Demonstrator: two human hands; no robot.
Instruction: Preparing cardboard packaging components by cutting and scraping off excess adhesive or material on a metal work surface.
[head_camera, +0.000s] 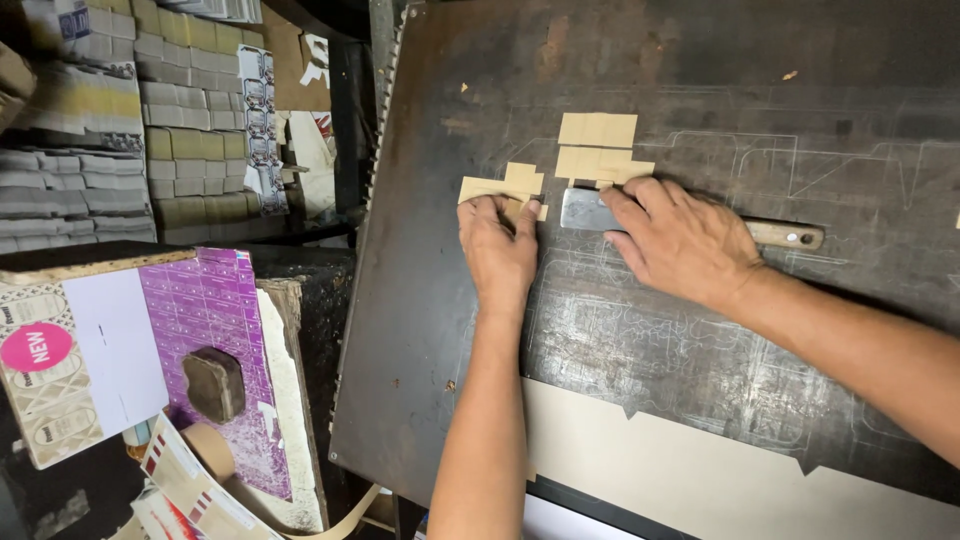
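Purple sheet (215, 300) is lying lower left, weighted by a block (212, 383). Left hand (498, 250) is pressing flat on tan tape pieces (500, 186) on the dark surface (450, 380); right hand (680, 240) is gripping a blade (585, 210), best kept flat, strokes short.

Paper pieces (560, 170) on plate (450, 330), left of knife (590, 211).

Two hands on the dark metal plate (450, 330): left hand (497, 250), right hand (682, 240). One flat metal blade (585, 211) with one wooden handle (790, 235). Two clusters of tan tape patches: one upper cluster (598, 145), one left cluster (505, 186). One purple printed sheet (205, 300), with one dark blocky weight (213, 382) on it. One tape roll (208, 450). One pale card sheet (700, 470).
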